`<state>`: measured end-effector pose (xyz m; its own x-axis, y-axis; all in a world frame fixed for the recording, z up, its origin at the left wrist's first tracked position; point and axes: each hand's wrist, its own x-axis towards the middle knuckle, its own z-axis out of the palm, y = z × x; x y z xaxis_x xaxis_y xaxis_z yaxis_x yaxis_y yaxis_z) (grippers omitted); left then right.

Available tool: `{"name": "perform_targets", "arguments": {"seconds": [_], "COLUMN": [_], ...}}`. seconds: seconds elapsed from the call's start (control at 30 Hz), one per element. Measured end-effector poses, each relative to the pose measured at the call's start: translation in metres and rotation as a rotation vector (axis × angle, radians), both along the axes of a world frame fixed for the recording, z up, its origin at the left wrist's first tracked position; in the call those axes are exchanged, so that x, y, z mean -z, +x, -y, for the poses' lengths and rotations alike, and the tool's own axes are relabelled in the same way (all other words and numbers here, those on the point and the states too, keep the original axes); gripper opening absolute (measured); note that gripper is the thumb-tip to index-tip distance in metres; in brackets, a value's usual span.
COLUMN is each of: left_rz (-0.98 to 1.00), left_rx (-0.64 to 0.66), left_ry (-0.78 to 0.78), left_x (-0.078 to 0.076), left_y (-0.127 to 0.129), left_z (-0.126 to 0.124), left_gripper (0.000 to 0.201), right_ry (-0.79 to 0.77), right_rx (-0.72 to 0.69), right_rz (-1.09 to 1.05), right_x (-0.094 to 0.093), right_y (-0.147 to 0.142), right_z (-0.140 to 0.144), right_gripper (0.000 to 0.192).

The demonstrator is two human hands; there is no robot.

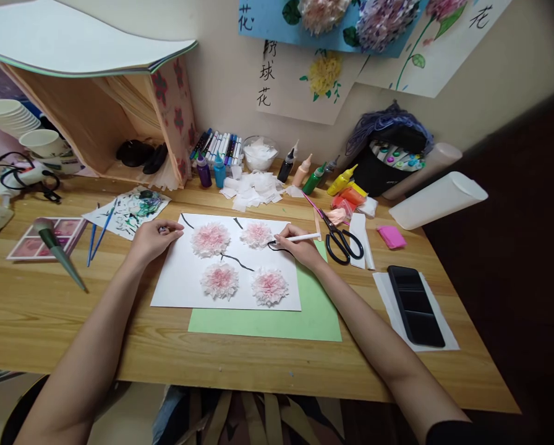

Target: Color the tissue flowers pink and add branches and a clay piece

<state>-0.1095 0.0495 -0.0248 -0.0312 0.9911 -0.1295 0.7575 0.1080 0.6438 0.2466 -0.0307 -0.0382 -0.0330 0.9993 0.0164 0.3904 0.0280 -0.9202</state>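
Note:
A white sheet of paper (177, 287) carries several fluffy pink flowers (211, 240) and a few dark curved lines (237, 262). My right hand (300, 247) grips a white marker (305, 237), its dark tip on the paper beside the upper right flower, where a black line bends. On the sheet's upper left edge rests my left hand (155, 241), fingers curled around something small and greyish that I cannot make out. Under the white sheet lies a green sheet (263, 324), sticking out at the front and right.
Black-handled scissors (339, 238) lie right of my right hand. A black palette case (416, 306) is farther right. Glue bottles (314, 179), paper scraps (253, 188) and markers (219, 148) line the back. Left are brushes (102, 232) and a makeup palette (47, 238).

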Motion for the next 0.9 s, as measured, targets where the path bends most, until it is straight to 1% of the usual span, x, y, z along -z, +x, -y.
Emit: {"name": "perform_targets", "arguments": {"seconds": [0.27,0.43,0.63,0.9], "left_rz": [0.021,0.031,0.040,0.027], "left_rx": [-0.014,-0.013,-0.009,-0.001], "left_ry": [-0.022,-0.008,-0.001,0.004], "left_x": [-0.0011,0.0018,0.0053,0.0031], "left_y": [0.0007,-0.0008,-0.0026,-0.0008], "left_z": [0.0000,-0.0009,-0.0026,-0.0012], "left_gripper": [0.040,0.039,0.039,0.039], "right_ry": [-0.013,-0.017,-0.019,-0.025], "right_rx": [-0.011,-0.031,-0.024,-0.046], "right_rz": [0.012,-0.019,-0.047,-0.037], "right_x": [0.0005,0.0030,0.0045,0.0036], "right_y": [0.0015,0.0039,0.0051,0.0057], "right_z": [0.0009,0.0000,-0.0007,-0.0003], "right_gripper": [0.032,0.032,0.032,0.033]}}
